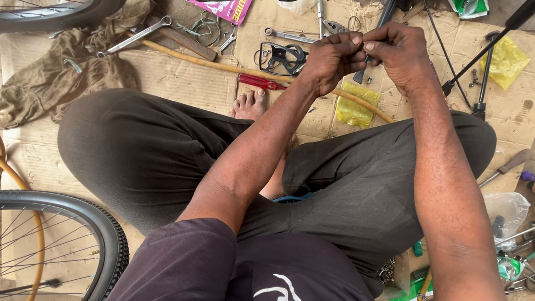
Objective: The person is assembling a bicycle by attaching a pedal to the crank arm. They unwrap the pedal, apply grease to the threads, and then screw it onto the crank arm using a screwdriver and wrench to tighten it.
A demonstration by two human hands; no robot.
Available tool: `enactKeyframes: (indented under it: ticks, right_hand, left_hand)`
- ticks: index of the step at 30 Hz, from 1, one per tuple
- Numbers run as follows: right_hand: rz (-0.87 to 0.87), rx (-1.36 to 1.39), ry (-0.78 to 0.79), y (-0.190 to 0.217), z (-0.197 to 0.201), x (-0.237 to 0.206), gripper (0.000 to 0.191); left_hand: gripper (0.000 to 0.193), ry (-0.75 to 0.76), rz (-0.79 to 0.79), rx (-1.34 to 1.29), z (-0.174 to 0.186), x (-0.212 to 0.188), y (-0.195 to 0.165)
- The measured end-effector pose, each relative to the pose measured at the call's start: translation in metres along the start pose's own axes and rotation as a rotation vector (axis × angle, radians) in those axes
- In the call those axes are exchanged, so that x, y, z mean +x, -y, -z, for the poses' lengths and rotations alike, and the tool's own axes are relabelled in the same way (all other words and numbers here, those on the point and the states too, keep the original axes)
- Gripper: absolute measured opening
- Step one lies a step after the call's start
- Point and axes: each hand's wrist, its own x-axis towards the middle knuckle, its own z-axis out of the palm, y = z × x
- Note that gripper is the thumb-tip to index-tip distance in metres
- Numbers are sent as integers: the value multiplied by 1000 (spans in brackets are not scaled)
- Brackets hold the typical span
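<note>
Seated cross-legged on cardboard (173, 84), your left hand (333, 60) and right hand (399, 51) meet, fingers pinching something too small to identify, raised close for precise work.

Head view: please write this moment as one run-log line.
left hand and right hand: pinch small part together | red screwdriver: on cardboard

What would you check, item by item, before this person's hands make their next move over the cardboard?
1. Both hands meet on the work: ok, left hand and right hand pinch fingertips together.
2. What the grip holds: cannot tell, it is too small and hidden by the fingers.
3. Screwdriver within reach: ok, red-handled screwdriver lies by the bare foot.
4. Spanner at hand: ok, spanner rests on the rag.
5. Ground tidy: not ok, tools are scattered over the cardboard.
</note>
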Motion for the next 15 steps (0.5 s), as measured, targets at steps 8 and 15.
enactKeyframes:
  ticks: [8,15]
  right_hand:
    - [101,-106,-75,10,-2,-4,11]
    - [90,80,51,22,6,-12,30]
  left_hand:
    - [21,61,31,-24,1,4,0]
    - [21,267,150,-12,5,2,-8]
